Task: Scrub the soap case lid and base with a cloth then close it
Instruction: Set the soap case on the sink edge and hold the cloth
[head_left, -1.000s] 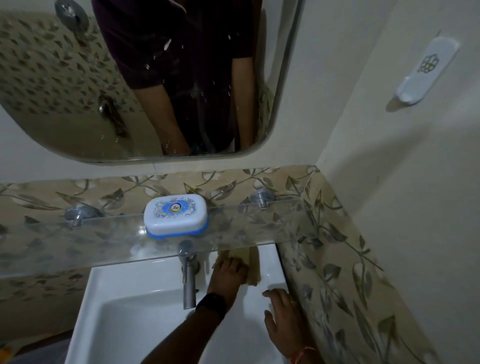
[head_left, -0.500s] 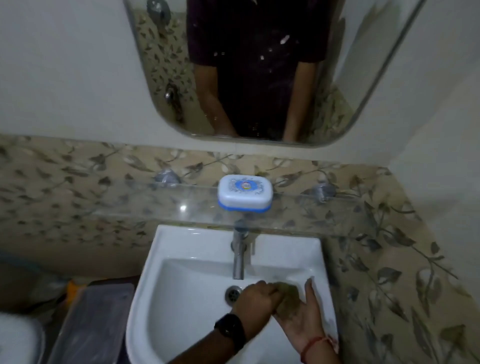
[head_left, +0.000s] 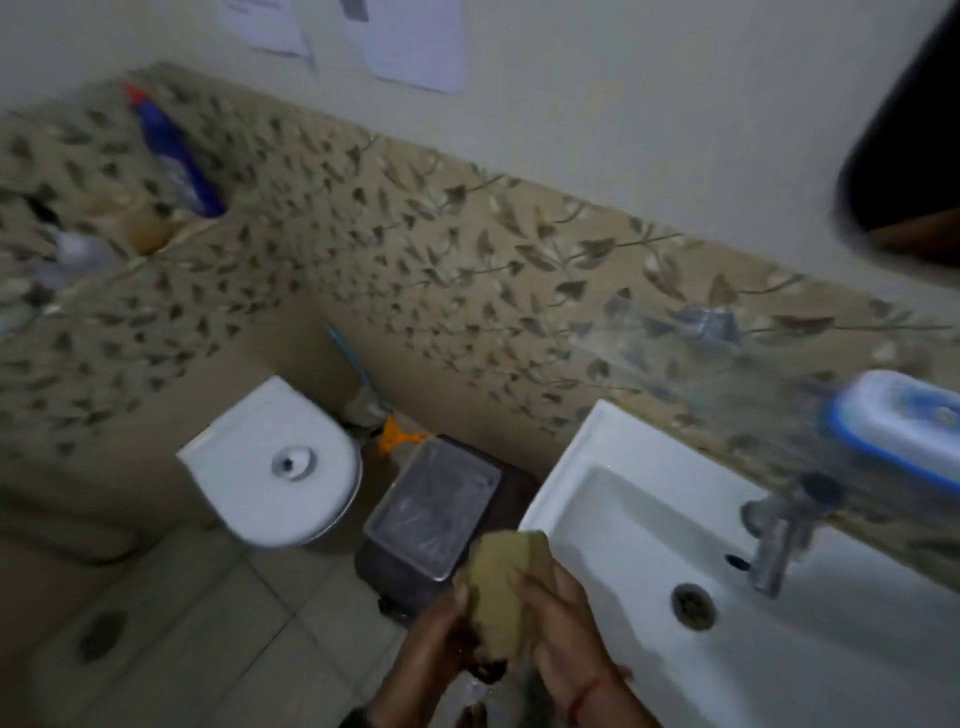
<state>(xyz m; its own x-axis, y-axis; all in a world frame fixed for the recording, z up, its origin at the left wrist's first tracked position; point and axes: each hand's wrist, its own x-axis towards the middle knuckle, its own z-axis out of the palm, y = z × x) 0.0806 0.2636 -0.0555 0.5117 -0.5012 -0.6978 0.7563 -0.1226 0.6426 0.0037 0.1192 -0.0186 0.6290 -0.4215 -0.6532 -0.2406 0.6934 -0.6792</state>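
Dim light. A cream wall (head_left: 623, 104) with papers (head_left: 415, 41) on it rises above a band of leaf-patterned tiles (head_left: 415, 249). A dark bin (head_left: 431, 514) stands on the pale tiled floor (head_left: 182, 623) between a white toilet (head_left: 249, 478) and a white sink (head_left: 566, 467) with a tap (head_left: 774, 545). A blue bottle (head_left: 176, 156) stands on the ledge (head_left: 67, 156).

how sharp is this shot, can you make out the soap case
Head view: dim lighting; heavy motion blur smears the soap case at the right edge; the cloth held by the left hand and right hand is soft but readable; wide-angle bends the tile band.
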